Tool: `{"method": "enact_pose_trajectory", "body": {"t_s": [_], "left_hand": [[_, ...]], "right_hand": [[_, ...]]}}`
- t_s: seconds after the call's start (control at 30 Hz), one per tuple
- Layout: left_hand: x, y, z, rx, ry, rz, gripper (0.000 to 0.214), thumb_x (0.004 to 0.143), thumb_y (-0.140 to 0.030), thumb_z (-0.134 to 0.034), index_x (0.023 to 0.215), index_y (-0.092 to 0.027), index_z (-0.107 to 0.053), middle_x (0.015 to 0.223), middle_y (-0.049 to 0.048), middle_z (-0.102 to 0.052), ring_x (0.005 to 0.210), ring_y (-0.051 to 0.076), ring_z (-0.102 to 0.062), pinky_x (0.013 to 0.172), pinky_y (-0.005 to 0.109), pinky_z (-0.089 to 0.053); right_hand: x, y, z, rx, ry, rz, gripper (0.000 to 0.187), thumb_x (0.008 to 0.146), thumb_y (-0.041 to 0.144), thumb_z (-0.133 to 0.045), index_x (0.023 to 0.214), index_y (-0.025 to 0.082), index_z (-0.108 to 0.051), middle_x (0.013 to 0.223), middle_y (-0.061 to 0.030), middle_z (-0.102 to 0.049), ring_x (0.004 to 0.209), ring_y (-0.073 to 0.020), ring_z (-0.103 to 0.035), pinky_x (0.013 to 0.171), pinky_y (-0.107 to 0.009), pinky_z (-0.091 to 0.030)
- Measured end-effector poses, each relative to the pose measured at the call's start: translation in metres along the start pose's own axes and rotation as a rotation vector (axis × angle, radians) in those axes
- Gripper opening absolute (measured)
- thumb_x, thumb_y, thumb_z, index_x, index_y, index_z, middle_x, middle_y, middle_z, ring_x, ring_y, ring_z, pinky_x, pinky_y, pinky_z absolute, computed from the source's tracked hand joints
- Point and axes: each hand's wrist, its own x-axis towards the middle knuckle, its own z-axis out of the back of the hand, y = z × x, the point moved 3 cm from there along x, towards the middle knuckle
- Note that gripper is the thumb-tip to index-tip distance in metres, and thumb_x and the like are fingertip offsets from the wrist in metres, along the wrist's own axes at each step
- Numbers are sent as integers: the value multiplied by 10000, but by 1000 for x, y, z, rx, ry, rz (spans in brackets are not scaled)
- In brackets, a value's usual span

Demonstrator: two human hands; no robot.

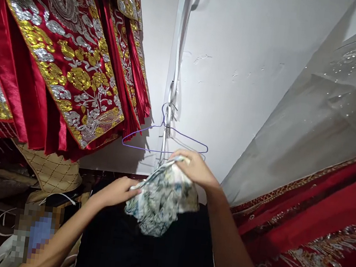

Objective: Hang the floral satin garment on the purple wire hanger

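Note:
My left hand [119,192] and my right hand [195,168] both grip a crumpled white garment with a blue-green floral print [163,196], held up in front of me. The right hand pinches its upper edge just below a thin purple wire hanger [164,137]. The hanger dangles from a white strap [173,85] on the wall. The garment hangs bunched between the hands and does not touch the hanger's lower bar.
Red garments with gold and silver embroidery [67,59] hang at the left. A grey sheer cloth [321,125] and red embroidered fabric [309,227] fill the right. A dark surface [137,254] lies below the hands. A cream quilted item [51,172] sits at lower left.

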Motion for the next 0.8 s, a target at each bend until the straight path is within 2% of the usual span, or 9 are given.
{"method": "enact_pose_trajectory", "body": {"t_s": [0.1,0.17,0.27,0.37,0.47,0.57,0.67,0.73,0.8], "left_hand": [[-12,24,27,18,-109,77,265,765,-462,-691,627,-238,-669,617,32,-646,549,194,-533,571,262,-356],[-14,44,47,63,-161,169,268,708,-439,-734,555,-242,-636,542,27,-607,489,182,-499,567,262,-345],[-7,71,72,156,-133,262,271,661,-409,-750,507,-240,-605,497,20,-570,468,178,-492,589,270,-365],[7,76,93,306,-160,183,187,744,-415,-663,688,-238,-687,776,75,-700,727,252,-639,746,315,-440],[22,60,103,429,-217,54,269,840,-432,-542,877,-211,-690,1149,125,-666,1089,305,-607,957,380,-426],[37,32,100,460,-212,-34,268,865,-409,-502,804,-190,-644,1281,146,-595,1187,317,-556,1025,413,-411],[50,-3,90,425,-258,-185,245,893,-353,-476,780,-192,-622,1375,133,-540,1260,307,-505,1074,417,-385],[56,-21,85,394,-322,-278,209,898,-303,-469,910,-188,-644,1373,130,-542,1273,297,-488,1088,429,-373],[60,-32,84,344,-390,-323,323,896,-231,-443,1171,-191,-608,1331,124,-571,1232,273,-510,1067,427,-390]], "right_hand": [[26,-27,0,17,-318,37,429,773,175,-513,1170,194,-674,1222,-71,-669,1136,-239,-595,1023,-376,-412],[34,-52,-19,25,-294,-37,483,764,170,-510,1227,195,-644,1254,-79,-656,1135,-230,-597,1017,-365,-420],[27,-84,-44,0,-226,-125,382,765,173,-477,1086,181,-684,1090,-69,-706,1010,-221,-627,911,-326,-461],[5,-96,-45,-10,-236,-144,258,760,193,-436,870,180,-669,816,-28,-680,800,-197,-602,720,-274,-451],[-9,-90,-27,29,-242,-120,196,714,198,-439,768,175,-626,708,-3,-600,704,-171,-536,620,-247,-391],[-13,-78,-15,41,-197,-98,132,708,204,-463,693,168,-589,670,5,-551,670,-154,-500,586,-238,-351],[-17,-63,-21,63,-98,-87,149,740,215,-480,692,163,-611,691,-9,-583,702,-166,-536,610,-242,-377],[-24,-51,-28,90,-34,-66,225,748,198,-479,826,162,-687,786,-27,-645,793,-189,-586,684,-252,-425],[-34,-43,-26,65,-12,-73,436,735,169,-490,1120,195,-693,850,-22,-676,833,-192,-609,742,-262,-450]]}}
